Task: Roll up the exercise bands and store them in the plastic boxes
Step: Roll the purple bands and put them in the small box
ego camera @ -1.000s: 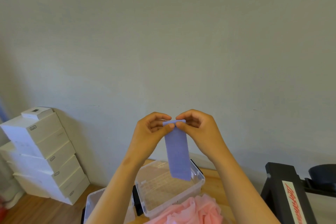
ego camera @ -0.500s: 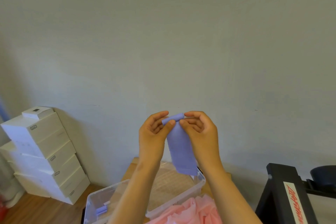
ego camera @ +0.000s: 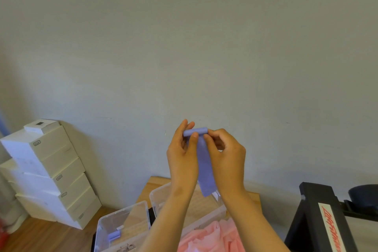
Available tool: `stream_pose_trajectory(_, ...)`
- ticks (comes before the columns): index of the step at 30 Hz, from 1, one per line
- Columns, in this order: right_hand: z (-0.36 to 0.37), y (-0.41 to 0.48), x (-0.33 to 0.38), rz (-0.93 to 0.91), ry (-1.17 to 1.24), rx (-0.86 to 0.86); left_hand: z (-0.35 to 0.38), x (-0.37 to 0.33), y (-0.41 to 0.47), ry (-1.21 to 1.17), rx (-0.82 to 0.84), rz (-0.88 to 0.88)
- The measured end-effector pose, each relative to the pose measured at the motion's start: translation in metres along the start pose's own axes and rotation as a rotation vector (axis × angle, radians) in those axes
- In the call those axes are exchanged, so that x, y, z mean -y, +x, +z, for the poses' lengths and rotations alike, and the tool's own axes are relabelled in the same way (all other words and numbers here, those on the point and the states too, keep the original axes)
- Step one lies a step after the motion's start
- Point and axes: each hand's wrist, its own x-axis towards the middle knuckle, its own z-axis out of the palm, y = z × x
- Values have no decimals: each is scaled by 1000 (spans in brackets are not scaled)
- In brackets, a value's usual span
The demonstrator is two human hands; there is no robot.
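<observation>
I hold a purple exercise band [ego camera: 205, 170] up in front of the wall. Its top end is wound into a small roll, and the loose tail hangs down between my wrists. My left hand [ego camera: 183, 155] pinches the roll's left end with thumb and fingers. My right hand [ego camera: 226, 153] pinches its right end with curled fingers. Below stand two clear plastic boxes: the left box [ego camera: 102, 225] holds a rolled purple band [ego camera: 114, 235], and the right box [ego camera: 155, 196] sits partly hidden behind my arms. A heap of pink bands [ego camera: 208, 237] lies at the bottom.
A stack of white cardboard boxes [ego camera: 47, 174] stands against the wall at left. A black stand with a red-lettered label [ego camera: 325, 217] is at the right. The plastic boxes sit on a wooden table [ego camera: 157, 182] above a wooden floor [ego camera: 41, 237].
The roll at the band's top has grown thicker and the hanging tail has shortened. My view has shifted, bringing the left plastic box with its rolled band into sight.
</observation>
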Motion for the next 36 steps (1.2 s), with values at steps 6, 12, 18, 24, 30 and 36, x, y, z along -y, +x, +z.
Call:
stream_pose_trajectory(6, 0, 0, -3, -98, -92, -21, -3, -1, 1, 43, 24, 8)
stream_pose_trajectory(12, -7, 1, 5, 41, 114, 67, -12, -6, 4, 45, 77, 9)
stream_pose_trajectory(18, -14, 13, 4, 234, 349, 268, -22, -10, 5, 46, 167, 49)
stream_pose_trajectory(24, -18, 18, 1, 158, 315, 356, -32, -10, 6, 30, 232, 52)
stream_pose_trajectory(30, -17, 14, -3, 172, 330, 360, -37, -10, 12, 103, 252, -31)
stream_pose_trajectory(36, -20, 15, -2, 240, 362, 397, -44, -10, 16, 170, 242, 1)
